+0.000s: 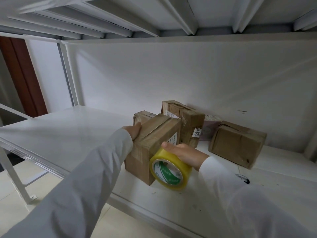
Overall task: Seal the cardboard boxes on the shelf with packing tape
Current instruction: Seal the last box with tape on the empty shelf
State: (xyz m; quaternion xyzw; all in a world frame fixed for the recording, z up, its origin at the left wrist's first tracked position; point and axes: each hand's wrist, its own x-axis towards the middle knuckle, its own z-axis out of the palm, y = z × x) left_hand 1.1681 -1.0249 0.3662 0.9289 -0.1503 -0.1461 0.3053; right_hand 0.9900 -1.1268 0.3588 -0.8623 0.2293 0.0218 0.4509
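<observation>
A brown cardboard box (154, 134) stands on the white shelf (68, 127), its top flaps meeting along a seam covered with clear tape. My left hand (134, 130) grips the box's upper left edge. My right hand (183, 152) holds a yellowish roll of packing tape (169, 170) with a green and white core, pressed against the box's near right face. Behind stand two more taped boxes, one at the far left (142, 116) and a taller one (187, 121) bearing a white label. A third taped box (236, 143) lies at the right.
The white back wall (171, 74) stands close behind the boxes. An upper shelf (154, 14) hangs overhead. A pinkish flat package (210, 127) leans between the boxes. White shelf posts (68, 74) rise at the left, a brown door (22, 74) beyond them. Dark scuff marks (243, 177) dot the right of the shelf.
</observation>
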